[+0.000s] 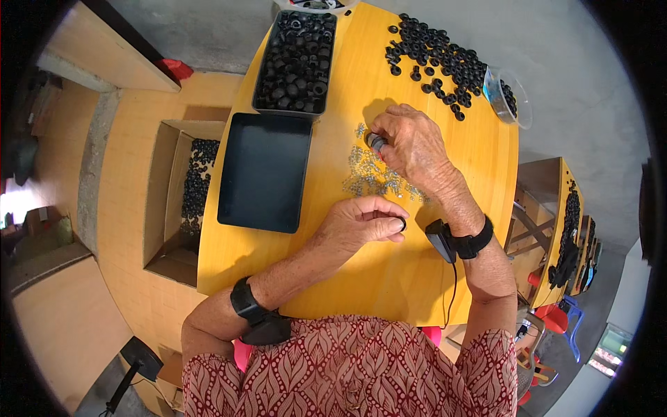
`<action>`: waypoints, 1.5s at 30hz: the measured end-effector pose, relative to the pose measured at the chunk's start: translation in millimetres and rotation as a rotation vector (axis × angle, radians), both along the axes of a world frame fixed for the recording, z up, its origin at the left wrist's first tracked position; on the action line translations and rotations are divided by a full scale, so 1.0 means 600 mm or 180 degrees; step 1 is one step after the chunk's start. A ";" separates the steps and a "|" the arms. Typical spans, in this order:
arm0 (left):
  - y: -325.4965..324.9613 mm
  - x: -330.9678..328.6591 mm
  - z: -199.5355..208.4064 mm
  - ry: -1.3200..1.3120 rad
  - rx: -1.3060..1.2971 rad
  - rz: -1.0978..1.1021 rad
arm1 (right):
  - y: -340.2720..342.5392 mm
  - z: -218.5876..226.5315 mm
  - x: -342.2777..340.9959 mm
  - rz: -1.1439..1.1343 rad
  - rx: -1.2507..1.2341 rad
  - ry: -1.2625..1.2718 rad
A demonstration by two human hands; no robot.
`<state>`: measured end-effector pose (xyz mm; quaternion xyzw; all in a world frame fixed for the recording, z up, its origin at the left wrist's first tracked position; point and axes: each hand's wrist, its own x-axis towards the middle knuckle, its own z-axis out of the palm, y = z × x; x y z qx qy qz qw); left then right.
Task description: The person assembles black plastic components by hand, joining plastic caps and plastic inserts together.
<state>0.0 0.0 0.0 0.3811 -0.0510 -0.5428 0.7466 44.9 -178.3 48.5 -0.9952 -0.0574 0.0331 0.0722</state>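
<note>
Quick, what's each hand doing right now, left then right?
Left hand: closed, pinching a small black piece.
Right hand: closed, gripping a dark rounded piece above the scattered metal bits.

- I see a yellow wooden table (361, 278) with a curved outline, filling the middle.
- Far right of it, I have a plain grey wall (590, 90).
- On the right stands a second wooden table (542, 292), with a red seat (552, 318) and a blue plastic chair (572, 330) near it.
- Left, I see a tan surface (128, 181), floor or boards I can't tell, beside a grey strip (94, 167).
- White light (18, 201) glares at my left edge.
</note>
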 end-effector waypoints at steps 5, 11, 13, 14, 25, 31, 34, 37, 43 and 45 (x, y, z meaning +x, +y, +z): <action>0.012 0.019 -0.002 -0.0020 -0.0023 0.0240 | -0.033 -0.019 -0.019 -0.0947 0.2881 -0.0097; 0.011 0.007 -0.002 0.0063 -0.0108 0.0464 | -0.048 0.006 -0.102 -0.1092 0.3961 0.0252; 0.011 0.007 -0.005 0.0046 -0.0066 0.0413 | -0.037 0.002 -0.130 -0.0848 0.3939 -0.0104; 0.011 0.006 -0.005 0.0039 -0.0069 0.0474 | -0.035 0.001 -0.141 -0.0772 0.4006 -0.0158; 0.003 0.014 -0.003 -0.0211 0.0008 0.0906 | 0.014 -0.013 -0.252 -0.0400 0.2001 -0.0929; 0.006 0.017 -0.002 -0.0280 0.0014 0.0927 | 0.013 -0.046 -0.265 -0.0999 0.2084 -0.0556; 0.007 0.017 0.000 -0.0316 0.0047 0.0920 | -0.002 -0.063 -0.281 -0.1446 0.3421 -0.0566; 0.007 0.017 0.003 -0.0352 0.0114 0.0899 | -0.009 -0.056 -0.287 -0.1403 0.2866 -0.0481; 0.008 0.021 -0.001 -0.0335 0.0092 0.0867 | 0.006 -0.045 -0.260 -0.0363 0.1339 -0.0821; 0.007 0.023 -0.004 -0.0304 0.0088 0.0876 | 0.012 -0.005 -0.265 -0.0345 0.1361 -0.0994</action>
